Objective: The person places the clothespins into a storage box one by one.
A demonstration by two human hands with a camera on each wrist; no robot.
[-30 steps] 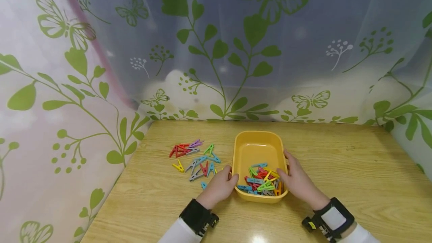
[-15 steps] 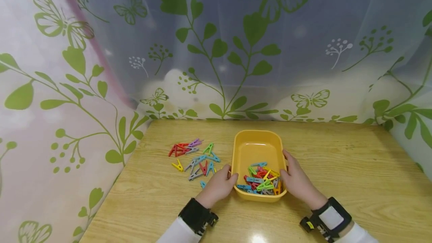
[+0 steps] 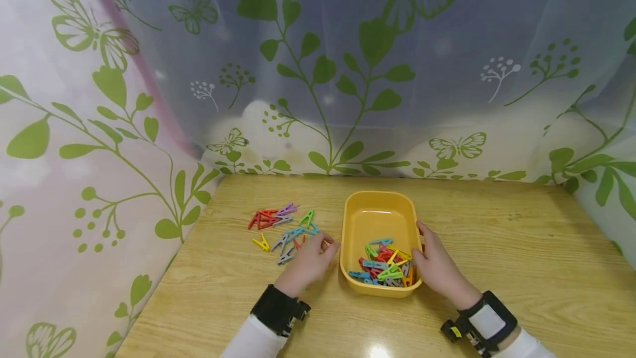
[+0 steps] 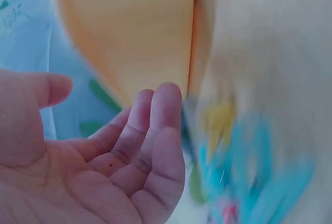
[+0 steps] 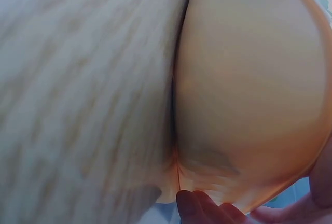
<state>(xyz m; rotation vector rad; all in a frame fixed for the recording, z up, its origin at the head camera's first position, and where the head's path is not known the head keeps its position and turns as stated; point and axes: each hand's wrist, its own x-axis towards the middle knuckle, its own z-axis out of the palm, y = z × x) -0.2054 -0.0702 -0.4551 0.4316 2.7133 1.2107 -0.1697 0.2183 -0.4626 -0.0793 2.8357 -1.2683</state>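
A yellow plastic tub [image 3: 380,203] stands on the wooden table, with several coloured clothespins [image 3: 382,264] heaped at its near end. My right hand [image 3: 439,267] grips the tub's right side, thumb over the rim and fingers along the outer wall. Apart from the tub's left side, my left hand [image 3: 309,261] holds nothing; the left wrist view shows its palm and loosely bent fingers [image 4: 166,156]. Beyond and left of that hand lies a loose spread of clothespins [image 3: 290,233] in red, purple, blue, grey, green and yellow. The hand covers some of them in the head view.
The wooden table [image 3: 507,247] reaches back to a curtain [image 3: 318,70] printed with green leaves and butterflies. Another curtain side [image 3: 99,181] borders the table on the left. Black camera straps sit on both wrists.
My left hand has let go of the tub's left rim and moved left toward the loose clothespins. The right hand keeps its grip, and the tub stays nearly in place.
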